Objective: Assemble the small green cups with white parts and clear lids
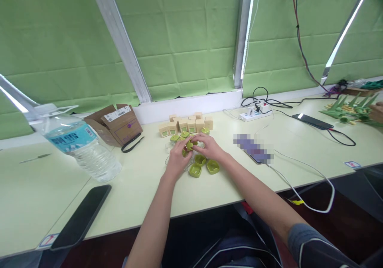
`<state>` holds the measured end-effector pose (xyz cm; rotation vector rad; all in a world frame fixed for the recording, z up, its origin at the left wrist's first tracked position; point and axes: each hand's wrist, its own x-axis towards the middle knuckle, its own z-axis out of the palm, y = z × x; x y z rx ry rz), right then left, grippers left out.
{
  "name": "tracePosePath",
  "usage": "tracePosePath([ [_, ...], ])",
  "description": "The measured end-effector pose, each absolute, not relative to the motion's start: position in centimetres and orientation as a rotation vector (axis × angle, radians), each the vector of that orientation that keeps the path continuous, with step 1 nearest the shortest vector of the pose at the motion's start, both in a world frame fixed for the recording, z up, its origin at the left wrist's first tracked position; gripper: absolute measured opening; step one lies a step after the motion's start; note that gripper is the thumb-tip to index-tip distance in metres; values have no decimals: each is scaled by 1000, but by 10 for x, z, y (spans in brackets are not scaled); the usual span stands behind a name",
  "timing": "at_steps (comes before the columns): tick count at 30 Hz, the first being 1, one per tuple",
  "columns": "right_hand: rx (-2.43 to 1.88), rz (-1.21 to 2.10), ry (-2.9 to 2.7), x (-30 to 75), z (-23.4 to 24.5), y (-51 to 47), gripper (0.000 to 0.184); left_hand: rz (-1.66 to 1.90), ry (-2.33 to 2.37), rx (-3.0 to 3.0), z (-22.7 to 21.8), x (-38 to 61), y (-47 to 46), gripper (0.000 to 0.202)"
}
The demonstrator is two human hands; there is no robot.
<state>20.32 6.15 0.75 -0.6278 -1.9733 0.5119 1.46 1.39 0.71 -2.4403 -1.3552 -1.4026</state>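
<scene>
My left hand (pixel 177 160) and my right hand (pixel 209 147) meet over the pale table (pixel 143 188), fingers pinched together on a small green plastic piece (pixel 189 145). Several more green cup-like pieces (pixel 206 167) lie on the table just below and behind the hands. A row of small tan boxes with green labels (pixel 185 123) stands behind them, toward the window sill.
A large water bottle (pixel 80 146) lies at the left beside an open cardboard box (pixel 118 125). A black phone (pixel 80 216) rests near the front edge. A power strip (pixel 255 114), cables and another phone (pixel 311 121) sit at the right. Another person's hand (pixel 377 111) is by green parts far right.
</scene>
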Motion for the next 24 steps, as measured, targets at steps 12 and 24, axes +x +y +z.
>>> tracePosePath([
  [12,-715,602,-1926,203,10,62,12,-1628,-1368,-2265,12,13,11,16],
  [24,-648,1058,-1676,201,7,70,22,-1616,-1307,-2249,11,14,11,22],
])
